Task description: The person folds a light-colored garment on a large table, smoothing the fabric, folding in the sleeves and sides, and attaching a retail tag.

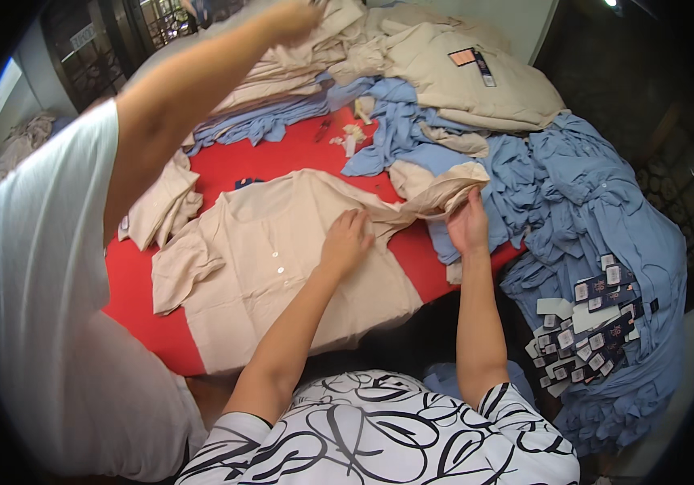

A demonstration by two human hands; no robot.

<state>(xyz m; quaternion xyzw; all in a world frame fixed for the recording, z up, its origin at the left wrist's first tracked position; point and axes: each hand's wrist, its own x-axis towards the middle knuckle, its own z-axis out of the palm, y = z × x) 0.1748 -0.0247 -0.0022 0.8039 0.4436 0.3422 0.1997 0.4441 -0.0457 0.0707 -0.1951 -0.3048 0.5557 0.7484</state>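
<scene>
Pinching the gathered end of a sleeve (434,199) between thumb and fingers, the person's right hand (468,225) held that cloth just above the tabletop. The beige blouse (298,283) it belonged to lay spread to the left of this grip, its neckline turned away from the wearer and its lower part reaching over the near table edge. Left of the grip too, the left hand (347,241) rested palm down on the front of the blouse, fingers loosely spread and gripping nothing visible. Small white buttons (280,270) showed farther left of that palm.

Beyond the pinch, rumpled blue garments (399,109) touched a large beige pile (436,69). Pale scraps (351,141) lay beyond and left of it, on the red tabletop (138,279). Right of the grip sprawled a heap of blue clothing (581,174), with a cluster of tags (585,335) on it nearer the wearer. Well to the left of both hands, beside the blouse, sat a folded beige garment (168,202); there a co-worker's bare arm (193,69) stretched toward a stack of beige clothes (282,77).
</scene>
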